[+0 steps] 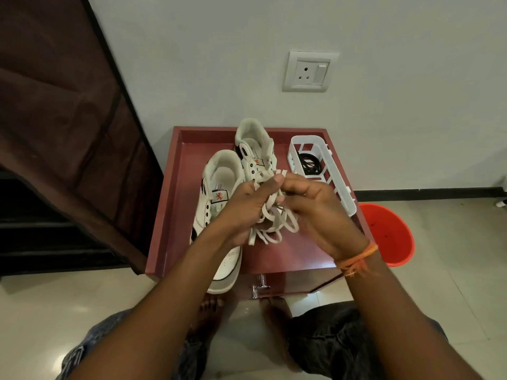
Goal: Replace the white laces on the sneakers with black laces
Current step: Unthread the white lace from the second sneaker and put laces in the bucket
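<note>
Two white sneakers stand on a dark red cabinet top point(186, 187). The near sneaker point(219, 187) and the far sneaker point(255, 152) show bare eyelets with no lace in them. Above them my left hand point(244, 212) and my right hand point(323, 212) both grip a bundle of white laces point(274, 223), whose loops hang down between the palms. Black laces point(310, 164) lie coiled in a white plastic basket point(337, 182) on the right of the cabinet top.
An orange bucket point(389, 234) stands on the tiled floor right of the cabinet. A brown fabric wardrobe point(60, 133) fills the left. A wall socket point(307, 71) is above. The cabinet's drawer handle point(259, 287) faces my knees.
</note>
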### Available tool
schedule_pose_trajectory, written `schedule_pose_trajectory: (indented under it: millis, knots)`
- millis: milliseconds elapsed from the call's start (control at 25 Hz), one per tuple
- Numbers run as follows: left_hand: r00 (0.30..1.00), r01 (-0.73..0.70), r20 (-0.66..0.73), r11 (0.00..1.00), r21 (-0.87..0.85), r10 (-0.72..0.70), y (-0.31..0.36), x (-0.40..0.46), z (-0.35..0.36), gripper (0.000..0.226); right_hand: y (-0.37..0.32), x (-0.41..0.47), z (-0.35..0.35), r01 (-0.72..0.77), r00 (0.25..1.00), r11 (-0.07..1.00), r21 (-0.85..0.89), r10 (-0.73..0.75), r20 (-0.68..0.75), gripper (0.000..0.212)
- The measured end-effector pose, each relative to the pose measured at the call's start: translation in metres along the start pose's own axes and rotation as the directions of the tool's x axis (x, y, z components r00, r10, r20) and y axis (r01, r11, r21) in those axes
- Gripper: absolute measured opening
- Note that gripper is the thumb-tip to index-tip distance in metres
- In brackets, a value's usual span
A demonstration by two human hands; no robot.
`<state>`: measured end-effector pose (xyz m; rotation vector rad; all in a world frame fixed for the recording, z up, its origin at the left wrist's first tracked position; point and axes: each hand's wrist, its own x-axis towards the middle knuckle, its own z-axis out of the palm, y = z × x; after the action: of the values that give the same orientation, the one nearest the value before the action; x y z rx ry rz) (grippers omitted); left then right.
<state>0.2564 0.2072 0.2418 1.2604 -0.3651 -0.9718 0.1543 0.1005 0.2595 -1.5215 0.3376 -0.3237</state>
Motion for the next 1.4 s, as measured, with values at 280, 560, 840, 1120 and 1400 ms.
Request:
schedule_pose_trajectory:
  millis: [280, 560, 840, 1120, 1400]
  knots:
    - [0.994, -0.106, 0.042, 0.975, 0.198, 0.099, -0.01, -0.005, 0.001, 0.026, 0.011, 0.007, 0.019, -0.165, 0.728, 0.851, 0.498, 0.446, -0.521, 0.012]
    - [0.903, -0.287, 0.012, 0.585, 0.759, 0.429, -0.016, -0.006, 0.011, 0.023, 0.014, 0.004, 0.021, -0.092, 0.685, 0.943, -0.32, -0.173, -0.707, 0.023]
    - [0.969, -0.09, -0.219, 0.991, 0.103, 0.111, -0.006, -0.002, 0.007, 0.027, 0.007, -0.001, 0.003, -0.002, 0.945, 0.998, 0.057, 0.021, -0.326, 0.028]
    - [0.996, -0.018, -0.09, 0.943, -0.333, -0.013, 0.012, -0.001, 0.0, 0.027, 0.031, 0.008, 0.018, -0.301, 0.862, 0.926, 0.229, 0.367, -0.35, 0.056]
    - [0.988, 0.146, 0.126, 0.836, -0.528, -0.093, 0.007, 0.001, -0.002, 0.031, 0.031, -0.001, 0.044, -0.366, 0.886, 0.412, 0.835, 0.428, 0.177, 0.07]
